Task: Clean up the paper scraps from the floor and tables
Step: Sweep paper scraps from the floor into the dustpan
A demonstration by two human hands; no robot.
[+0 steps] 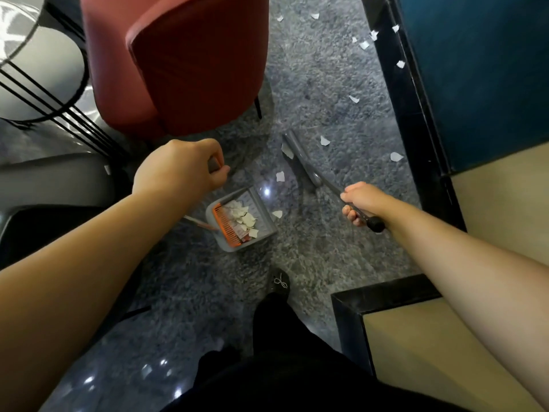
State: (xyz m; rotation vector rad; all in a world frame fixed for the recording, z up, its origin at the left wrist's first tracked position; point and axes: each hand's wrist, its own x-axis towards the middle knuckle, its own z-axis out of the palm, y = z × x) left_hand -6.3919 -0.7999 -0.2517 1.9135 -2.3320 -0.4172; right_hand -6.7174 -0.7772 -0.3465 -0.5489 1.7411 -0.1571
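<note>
A grey dustpan point(261, 230) with an orange comb edge stands on the glossy grey floor, holding several white paper scraps point(242, 217). My left hand point(178, 168) grips the top of its upright handle. My right hand point(361, 203) grips the dark handle of a grey broom point(300, 157), whose head lies on the floor up and right of the pan. Loose scraps lie near the broom head point(280, 176), beside the pan point(277, 214), and further right point(396, 157). More scraps point(364, 45) are scattered at the far end by the black border.
A red upholstered chair point(190, 63) stands just behind the dustpan. A round table with black wire legs point(38, 84) is at the left. A black floor border point(416, 114) and a blue wall run along the right. My black shoe point(280, 282) is below the pan.
</note>
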